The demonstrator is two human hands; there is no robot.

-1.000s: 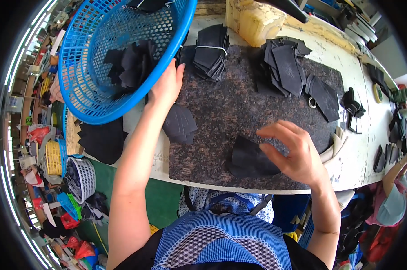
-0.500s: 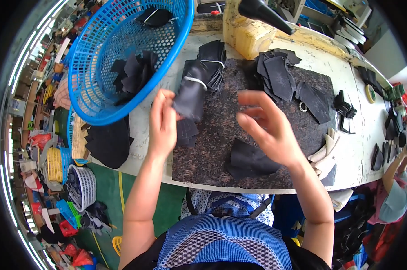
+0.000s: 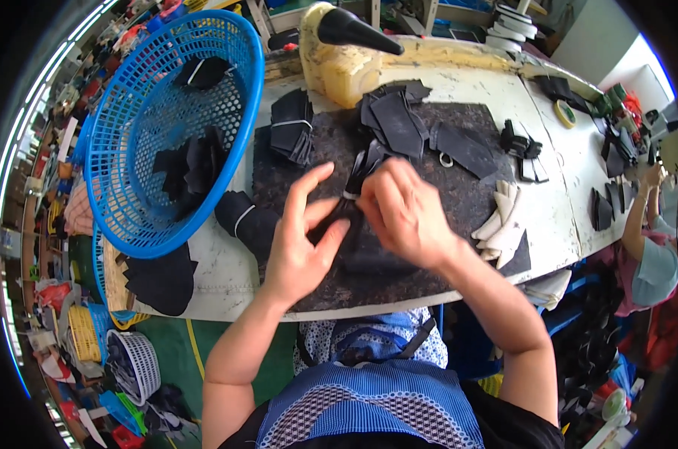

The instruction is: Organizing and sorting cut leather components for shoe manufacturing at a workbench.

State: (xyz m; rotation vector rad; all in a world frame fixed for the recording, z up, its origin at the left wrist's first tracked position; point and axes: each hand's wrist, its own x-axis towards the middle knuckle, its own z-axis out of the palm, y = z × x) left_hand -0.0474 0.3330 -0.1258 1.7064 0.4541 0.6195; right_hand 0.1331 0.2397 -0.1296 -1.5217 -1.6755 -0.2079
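Observation:
Over the dark board (image 3: 466, 116) my two hands meet at a bundle of black cut pieces (image 3: 365, 165) with a white band (image 3: 350, 196) around it. My left hand (image 3: 298, 247) curls around the bundle's near left side, thumb and forefinger against it. At the band, the fingers of my right hand (image 3: 406, 213) are pinched together, and part of the band is hidden behind them. Just left of my left hand lies another banded black bundle (image 3: 245, 221). Beyond it stands a further banded stack (image 3: 292, 127). Loose black pieces (image 3: 391, 120) are piled past my right hand.
A blue plastic basket (image 3: 230, 179) holding black pieces leans at the left. A yellowed container (image 3: 350, 78) with a black nozzle (image 3: 357, 32) stands at the back. Pale strips (image 3: 497, 224) lie on the right. Another person's arm (image 3: 638, 217) shows at the far right.
The banded bundle that was in my left hand now lies at the left. Both hands have come together on another bundle near the board's middle. The view has shifted.

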